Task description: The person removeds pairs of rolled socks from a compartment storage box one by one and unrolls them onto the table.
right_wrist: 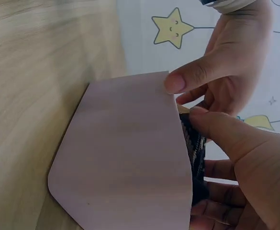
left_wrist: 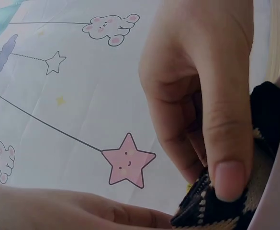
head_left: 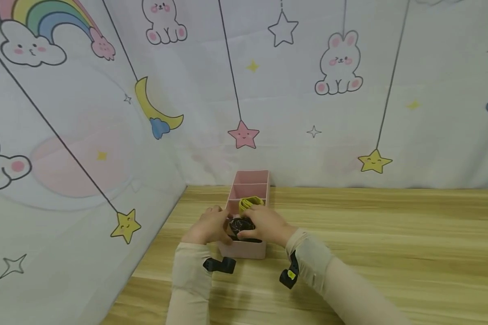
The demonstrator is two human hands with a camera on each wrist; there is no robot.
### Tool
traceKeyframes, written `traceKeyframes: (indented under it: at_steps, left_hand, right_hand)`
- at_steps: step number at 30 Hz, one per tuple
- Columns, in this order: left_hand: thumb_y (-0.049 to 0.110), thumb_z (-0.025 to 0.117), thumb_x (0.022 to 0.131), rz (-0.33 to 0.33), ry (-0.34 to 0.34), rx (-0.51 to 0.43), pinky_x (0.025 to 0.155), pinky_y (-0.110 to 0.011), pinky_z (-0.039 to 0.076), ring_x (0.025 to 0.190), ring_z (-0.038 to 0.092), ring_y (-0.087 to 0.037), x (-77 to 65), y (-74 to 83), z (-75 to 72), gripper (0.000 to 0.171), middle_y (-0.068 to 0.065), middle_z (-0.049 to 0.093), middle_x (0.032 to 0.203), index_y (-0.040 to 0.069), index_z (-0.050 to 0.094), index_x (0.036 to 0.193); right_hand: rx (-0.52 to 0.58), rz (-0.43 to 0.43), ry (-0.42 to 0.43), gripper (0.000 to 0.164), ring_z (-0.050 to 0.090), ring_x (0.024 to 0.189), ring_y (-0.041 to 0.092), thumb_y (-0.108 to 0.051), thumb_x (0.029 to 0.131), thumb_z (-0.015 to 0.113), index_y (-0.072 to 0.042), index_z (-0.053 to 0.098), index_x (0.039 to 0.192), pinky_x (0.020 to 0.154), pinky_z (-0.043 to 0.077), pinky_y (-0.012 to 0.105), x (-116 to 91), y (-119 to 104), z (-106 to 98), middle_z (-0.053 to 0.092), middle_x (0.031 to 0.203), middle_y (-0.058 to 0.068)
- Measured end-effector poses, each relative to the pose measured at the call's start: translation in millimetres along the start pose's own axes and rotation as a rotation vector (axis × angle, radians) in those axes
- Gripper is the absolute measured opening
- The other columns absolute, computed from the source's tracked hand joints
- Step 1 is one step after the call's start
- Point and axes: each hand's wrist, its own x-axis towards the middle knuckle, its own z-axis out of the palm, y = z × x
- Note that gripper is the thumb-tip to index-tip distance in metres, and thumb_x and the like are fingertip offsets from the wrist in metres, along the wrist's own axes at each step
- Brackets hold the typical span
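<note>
A dark knitted bundle with a pale pattern, apparently a rolled sock, sits in the front compartment of a long pink divided box. My left hand is at its left side, thumb near the front rim and fingers curled behind. In the left wrist view that thumb lies against the patterned knit. From the right, my right hand holds the bundle between thumb and fingers. In the right wrist view, the box wall hides its lower part. A yellow rolled fabric piece lies in the compartment behind.
Two further compartments of the box reach toward the back. The box stands on a wood-grain table. A white printed cloth hangs behind and along the left. Black camera mounts stick out from both wrists.
</note>
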Motion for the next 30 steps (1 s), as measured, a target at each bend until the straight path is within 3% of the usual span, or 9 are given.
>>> traceKeyframes:
  at_steps: [7,14,30]
  left_hand:
    - [0.019,0.086,0.068,0.003,0.004,-0.021,0.103,-0.052,0.038,0.119,0.045,-0.035,2.6,0.3,1.4,0.068,-0.017,0.051,0.127,0.005,0.057,0.128]
    - [0.021,0.087,0.067,0.006,0.003,-0.016,0.103,-0.051,0.038,0.118,0.048,-0.034,3.2,-2.4,1.5,0.067,-0.014,0.054,0.124,0.007,0.058,0.125]
    - [0.023,0.086,0.069,0.007,0.023,0.026,0.104,-0.053,0.037,0.120,0.048,-0.037,-2.0,-0.4,-2.8,0.063,-0.017,0.055,0.126,0.006,0.060,0.124]
  right_hand:
    - [-0.011,0.045,-0.026,0.052,0.063,0.106,0.024,-0.043,0.084,0.071,-0.007,0.063,0.121,0.086,0.053,0.040,4.5,-3.8,1.6,0.064,0.119,0.010]
    - [0.026,0.041,-0.044,0.044,0.064,0.090,0.017,-0.039,0.083,0.073,-0.009,0.061,0.113,0.075,0.054,0.033,5.8,-4.0,2.5,0.067,0.107,0.005]
    - [0.115,0.071,-0.012,0.039,0.062,0.091,0.016,-0.033,0.086,0.071,-0.008,0.061,0.115,0.079,0.053,0.032,1.7,-2.2,-3.3,0.065,0.108,0.005]
